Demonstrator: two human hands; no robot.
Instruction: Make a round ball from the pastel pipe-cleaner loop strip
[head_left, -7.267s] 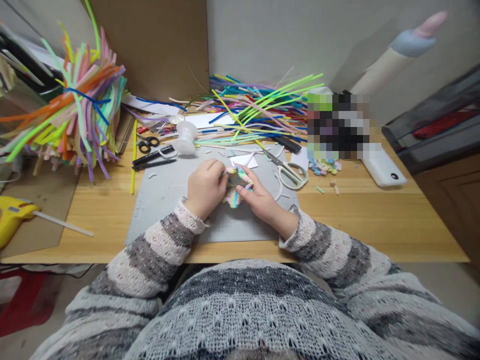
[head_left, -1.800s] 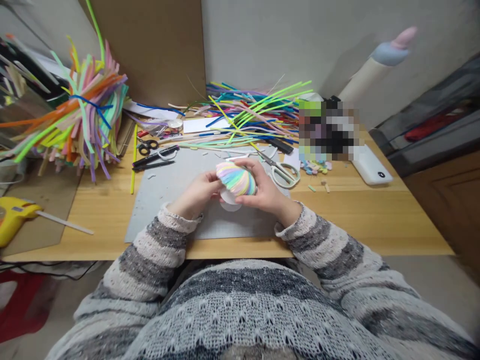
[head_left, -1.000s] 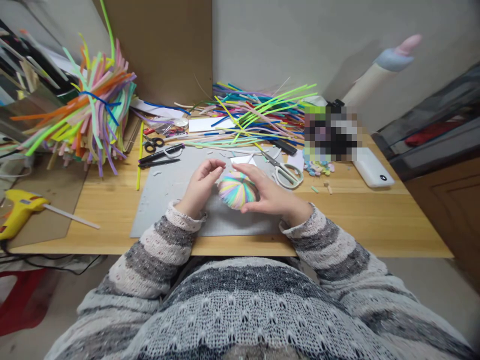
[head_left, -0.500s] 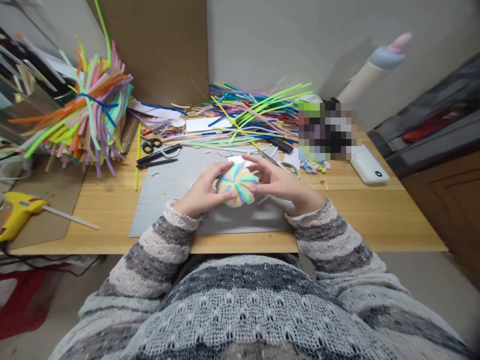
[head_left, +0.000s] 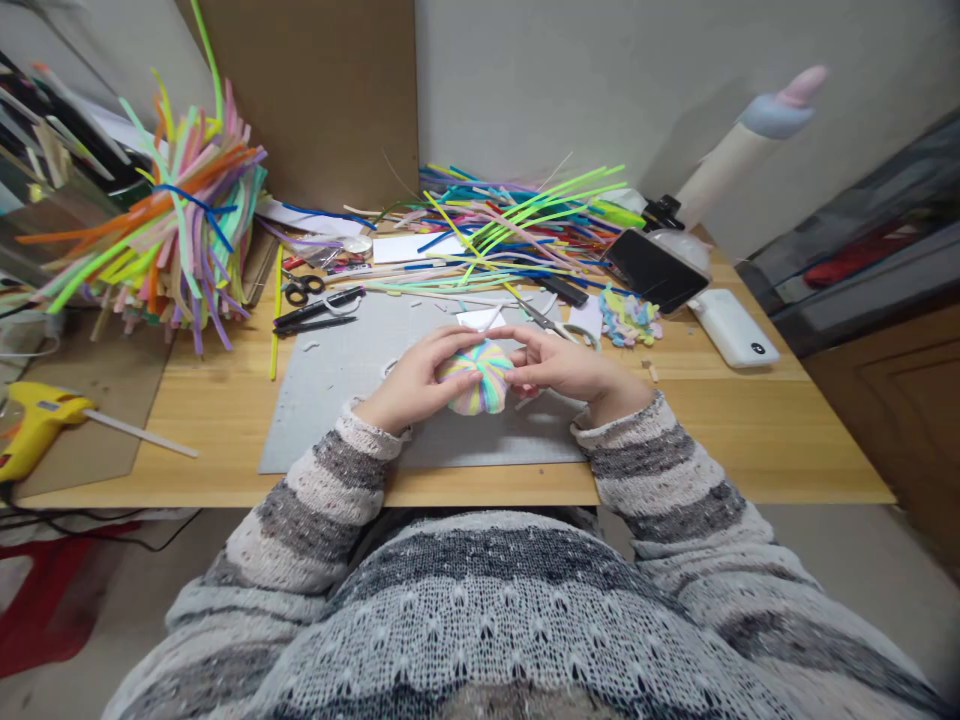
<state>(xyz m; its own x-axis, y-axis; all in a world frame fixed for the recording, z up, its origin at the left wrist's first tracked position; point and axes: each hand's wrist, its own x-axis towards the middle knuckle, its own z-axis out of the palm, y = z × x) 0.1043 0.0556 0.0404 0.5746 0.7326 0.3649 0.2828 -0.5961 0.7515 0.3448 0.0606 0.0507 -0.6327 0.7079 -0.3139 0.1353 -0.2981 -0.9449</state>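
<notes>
A round pastel ball (head_left: 480,380) made of bent coloured strips rests on the grey cutting mat (head_left: 337,400). My left hand (head_left: 420,380) grips its left side with curled fingers. My right hand (head_left: 566,365) grips its right side, thumb and fingers pressed against the ball. Both sleeves are striped grey knit. The bottom of the ball is hidden by my fingers.
Scissors (head_left: 551,325) lie just behind my right hand. A pile of coloured strips (head_left: 517,225) covers the back of the wooden desk (head_left: 750,440), and a big bundle (head_left: 161,235) stands at the left. A yellow glue gun (head_left: 34,430), small black scissors (head_left: 300,290), a phone (head_left: 652,268) and a white power bank (head_left: 733,328) lie around.
The ball has gone from a flat fan to a round shape. In the last half second both hands lowered slightly and closed tighter on it.
</notes>
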